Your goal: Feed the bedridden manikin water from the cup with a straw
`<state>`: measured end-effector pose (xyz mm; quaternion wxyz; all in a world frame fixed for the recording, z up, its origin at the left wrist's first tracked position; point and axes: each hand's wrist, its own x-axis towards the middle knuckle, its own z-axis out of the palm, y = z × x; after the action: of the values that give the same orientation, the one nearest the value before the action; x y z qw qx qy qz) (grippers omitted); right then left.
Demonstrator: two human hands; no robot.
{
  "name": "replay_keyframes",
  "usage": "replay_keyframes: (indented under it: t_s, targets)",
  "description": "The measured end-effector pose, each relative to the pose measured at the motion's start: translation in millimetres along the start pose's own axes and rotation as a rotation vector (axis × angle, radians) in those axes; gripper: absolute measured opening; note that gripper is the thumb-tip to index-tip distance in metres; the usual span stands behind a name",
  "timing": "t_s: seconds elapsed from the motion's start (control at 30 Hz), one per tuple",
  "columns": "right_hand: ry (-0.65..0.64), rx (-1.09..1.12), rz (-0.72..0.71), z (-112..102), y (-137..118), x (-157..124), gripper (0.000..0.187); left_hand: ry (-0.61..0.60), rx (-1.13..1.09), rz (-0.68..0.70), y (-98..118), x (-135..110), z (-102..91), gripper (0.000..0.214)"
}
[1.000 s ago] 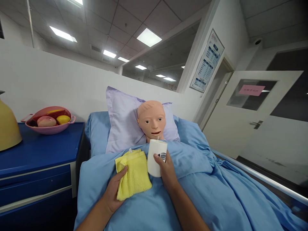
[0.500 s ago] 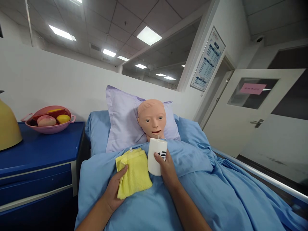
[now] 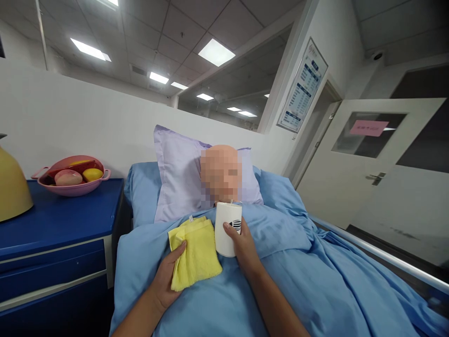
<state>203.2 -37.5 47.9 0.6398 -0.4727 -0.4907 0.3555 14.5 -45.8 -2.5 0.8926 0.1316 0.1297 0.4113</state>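
A training manikin (image 3: 221, 161) lies in a bed under a light blue blanket (image 3: 298, 281), its head on a lilac pillow (image 3: 177, 178). My right hand (image 3: 243, 248) is wrapped round a white cup (image 3: 226, 229) with a straw, held upright just below the manikin's chin. My left hand (image 3: 164, 281) grips the lower left edge of a folded yellow towel (image 3: 196, 252) that lies on the blanket over the manikin's chest, right beside the cup.
A blue bedside cabinet (image 3: 56, 224) stands at the left, carrying a pink bowl (image 3: 72, 180) of fruit and a yellow object (image 3: 12, 189). A metal bed rail (image 3: 382, 255) runs along the right. A white door (image 3: 372, 159) is beyond it.
The view has drifted slightly; the cup sits a touch lower and left near the chin. Both hands keep their hold.
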Motion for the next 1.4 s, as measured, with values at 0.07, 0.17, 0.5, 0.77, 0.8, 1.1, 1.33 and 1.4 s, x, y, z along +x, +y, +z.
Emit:
replay_keyframes:
  t_s: [0.07,0.17,0.5,0.77,0.8,1.1,1.33,1.4]
  targets:
    - [-0.010,0.006,0.004,0,-1,0,0.047,-0.010,-0.001,-0.004,0,0,0.2,0.060]
    - [-0.015,0.009,0.010,0,0,1,0.049,-0.015,0.009,0.006,0,0,-0.6,0.059]
    - [0.116,-0.058,-0.166,7,-6,-8,0.049,0.013,0.196,0.070,-1,3,3.4,0.055]
    - [0.337,-0.072,-0.279,1,-16,-9,0.046,0.267,0.879,0.618,12,6,64.8,0.039]
    - [0.373,-0.079,-0.282,-2,-16,-7,0.046,0.274,1.011,0.791,16,13,71.2,0.036]
    - [0.574,0.046,-0.248,-14,-14,6,0.049,-0.586,2.119,1.704,31,111,121.2,0.040]
    - [0.511,0.175,-0.195,-13,-13,5,0.047,-0.523,2.175,1.371,25,132,104.6,0.036]
    - [0.493,0.187,-0.202,-13,-13,5,0.048,-0.514,2.102,1.289,25,127,97.1,0.035]
